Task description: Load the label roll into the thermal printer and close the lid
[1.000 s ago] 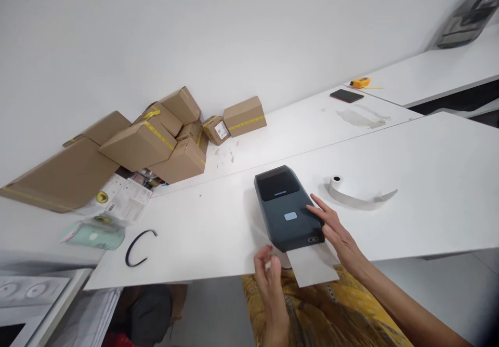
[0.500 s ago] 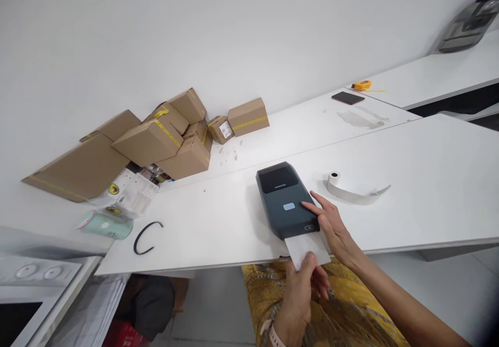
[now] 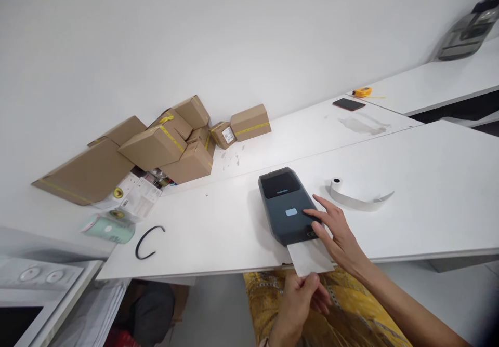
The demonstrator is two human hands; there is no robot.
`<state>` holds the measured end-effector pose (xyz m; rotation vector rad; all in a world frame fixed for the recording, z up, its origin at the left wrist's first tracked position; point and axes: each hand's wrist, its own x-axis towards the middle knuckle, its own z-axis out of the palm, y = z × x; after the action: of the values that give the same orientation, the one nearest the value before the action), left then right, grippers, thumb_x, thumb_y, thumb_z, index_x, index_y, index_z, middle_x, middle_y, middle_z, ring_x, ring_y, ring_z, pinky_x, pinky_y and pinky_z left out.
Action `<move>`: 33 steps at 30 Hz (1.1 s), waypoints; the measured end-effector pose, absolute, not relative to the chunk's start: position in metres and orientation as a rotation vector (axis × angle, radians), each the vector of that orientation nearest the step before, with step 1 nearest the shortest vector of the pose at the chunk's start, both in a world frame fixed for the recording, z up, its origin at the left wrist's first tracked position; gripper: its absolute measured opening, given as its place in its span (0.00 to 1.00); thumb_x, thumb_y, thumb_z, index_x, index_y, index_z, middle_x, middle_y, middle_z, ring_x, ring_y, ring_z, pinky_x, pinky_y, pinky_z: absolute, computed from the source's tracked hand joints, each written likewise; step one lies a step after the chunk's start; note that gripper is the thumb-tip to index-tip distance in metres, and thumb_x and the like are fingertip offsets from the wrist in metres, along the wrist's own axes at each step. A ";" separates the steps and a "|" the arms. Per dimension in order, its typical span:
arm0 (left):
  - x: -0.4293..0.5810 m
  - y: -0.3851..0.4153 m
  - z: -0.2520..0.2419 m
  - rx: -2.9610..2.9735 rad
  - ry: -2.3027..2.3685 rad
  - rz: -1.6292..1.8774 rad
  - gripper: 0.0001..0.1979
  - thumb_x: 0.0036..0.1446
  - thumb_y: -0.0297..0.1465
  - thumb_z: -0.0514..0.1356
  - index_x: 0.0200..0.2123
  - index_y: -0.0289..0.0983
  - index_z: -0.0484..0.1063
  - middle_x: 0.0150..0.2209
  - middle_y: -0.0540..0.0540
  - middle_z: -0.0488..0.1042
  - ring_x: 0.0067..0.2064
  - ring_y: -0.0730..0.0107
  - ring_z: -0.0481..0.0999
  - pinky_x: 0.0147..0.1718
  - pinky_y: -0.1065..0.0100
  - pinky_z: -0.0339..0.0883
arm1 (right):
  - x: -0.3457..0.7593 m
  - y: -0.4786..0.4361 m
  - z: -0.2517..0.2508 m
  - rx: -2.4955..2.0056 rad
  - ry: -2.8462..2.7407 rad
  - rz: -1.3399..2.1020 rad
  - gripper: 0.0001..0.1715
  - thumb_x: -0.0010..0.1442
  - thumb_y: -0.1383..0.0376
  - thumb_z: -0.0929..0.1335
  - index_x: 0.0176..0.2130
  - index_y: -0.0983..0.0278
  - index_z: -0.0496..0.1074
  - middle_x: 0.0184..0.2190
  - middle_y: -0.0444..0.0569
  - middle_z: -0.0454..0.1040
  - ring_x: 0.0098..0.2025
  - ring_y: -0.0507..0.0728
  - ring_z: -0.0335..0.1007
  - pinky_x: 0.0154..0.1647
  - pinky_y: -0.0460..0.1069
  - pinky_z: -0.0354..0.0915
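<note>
A dark blue-grey label printer [image 3: 278, 219] sits near the table's front edge, with a dark screen at its far end and a pale button in the middle. A white sheet of paper [image 3: 307, 256] sticks out of its near side and hangs past the edge. My left hand [image 3: 302, 295] pinches the sheet's near end between thumb and fingers. Over the printer's right side is my right hand [image 3: 331, 227], fingers apart and holding nothing, its index fingertip just right of the pale button. Whether that fingertip touches the casing I cannot tell.
Right of the printer lies a partly unrolled white paper roll [image 3: 336, 183]. Cardboard boxes [image 3: 152, 147] are stacked at the back left, above a black headband [image 3: 150, 243] and a green pack [image 3: 107, 228]. A phone [image 3: 349, 104] and a yellow tape measure [image 3: 362, 92] lie farther back.
My left hand has drawn a little toward me, and more of the white sheet shows beyond the printer. My right thumb has shifted up over the printer's near corner. The view has tilted slightly.
</note>
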<state>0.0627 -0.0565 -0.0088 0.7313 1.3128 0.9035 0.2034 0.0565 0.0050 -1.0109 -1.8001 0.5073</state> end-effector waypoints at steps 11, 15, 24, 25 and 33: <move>-0.004 -0.035 0.018 0.720 1.625 1.543 0.26 0.62 0.55 0.55 0.42 0.40 0.79 0.48 0.41 0.79 0.50 0.57 0.78 0.46 0.61 0.74 | 0.196 0.074 0.014 -0.856 -2.129 0.139 0.21 0.67 0.59 0.65 0.59 0.51 0.71 0.66 0.50 0.66 0.68 0.68 0.59 0.60 0.65 0.61; 0.009 -0.014 0.024 0.777 1.598 1.579 0.27 0.64 0.52 0.54 0.59 0.43 0.72 0.65 0.42 0.68 0.67 0.54 0.65 0.62 0.59 0.65 | 0.192 0.076 0.014 -0.905 -2.148 0.025 0.19 0.67 0.58 0.67 0.57 0.50 0.72 0.63 0.48 0.70 0.66 0.68 0.62 0.63 0.68 0.54; 0.032 -0.005 0.026 0.854 1.517 1.494 0.33 0.65 0.51 0.54 0.69 0.48 0.58 0.74 0.48 0.51 0.74 0.56 0.51 0.67 0.61 0.58 | 0.203 0.066 0.004 -0.923 -1.950 0.555 0.28 0.69 0.54 0.64 0.65 0.47 0.61 0.73 0.47 0.51 0.72 0.67 0.50 0.64 0.65 0.63; 0.032 -0.006 0.026 0.878 1.531 1.483 0.33 0.65 0.51 0.54 0.70 0.48 0.57 0.74 0.49 0.50 0.74 0.56 0.49 0.68 0.61 0.56 | 0.205 0.063 0.002 -0.959 -1.878 0.660 0.29 0.70 0.54 0.62 0.68 0.47 0.57 0.74 0.47 0.48 0.73 0.67 0.48 0.64 0.65 0.63; 0.038 -0.007 0.028 0.993 1.543 1.463 0.33 0.68 0.50 0.48 0.72 0.47 0.52 0.75 0.52 0.46 0.75 0.59 0.44 0.71 0.62 0.48 | 0.205 0.053 0.008 -1.035 -1.644 1.125 0.34 0.70 0.47 0.58 0.72 0.43 0.49 0.76 0.38 0.42 0.76 0.65 0.38 0.73 0.65 0.48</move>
<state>0.0384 -0.0069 0.0282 0.9933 1.5430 1.4635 0.2054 0.0529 0.0079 -1.0347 -1.6442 1.1254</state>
